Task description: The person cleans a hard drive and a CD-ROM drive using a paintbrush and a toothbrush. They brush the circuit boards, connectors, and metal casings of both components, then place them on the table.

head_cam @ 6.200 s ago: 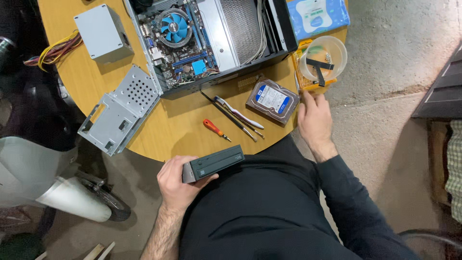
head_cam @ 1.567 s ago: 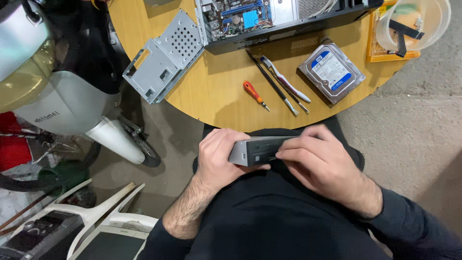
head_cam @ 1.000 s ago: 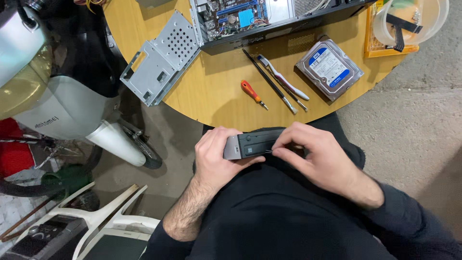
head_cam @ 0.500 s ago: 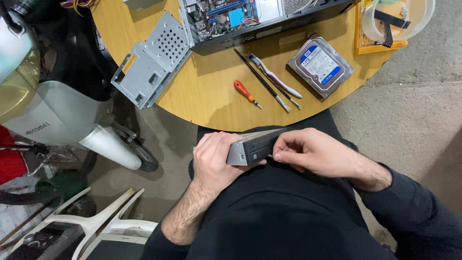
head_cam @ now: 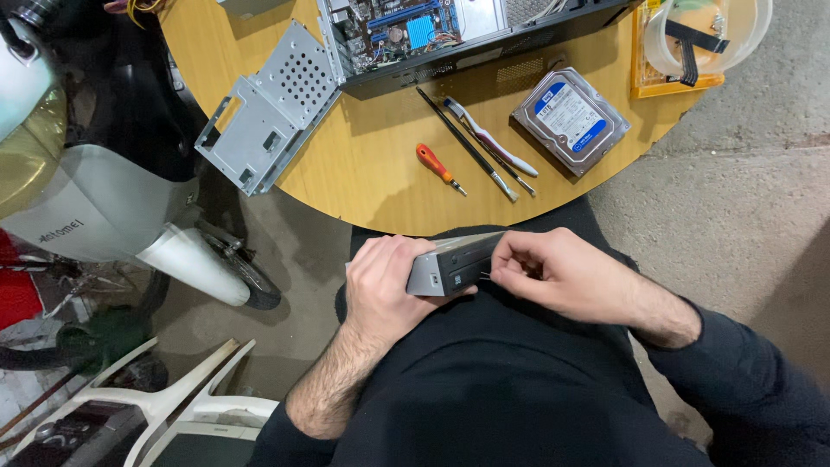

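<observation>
Centre frame, below the desk (head_cam: 372,164) edge: left hand (head_cam: 385,285) wraps closed around the grey optical drive (head_cam: 451,266), right hand (head_cam: 553,275) pinches its front face; drive judged rigid, fairly light, smooth-sided, best held by the long edges.

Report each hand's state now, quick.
Left hand: closed around the end of the grey optical drive, holding it over the lap.
Right hand: fingertips pinched against the drive's front face; anything held between them cannot be told.
</observation>
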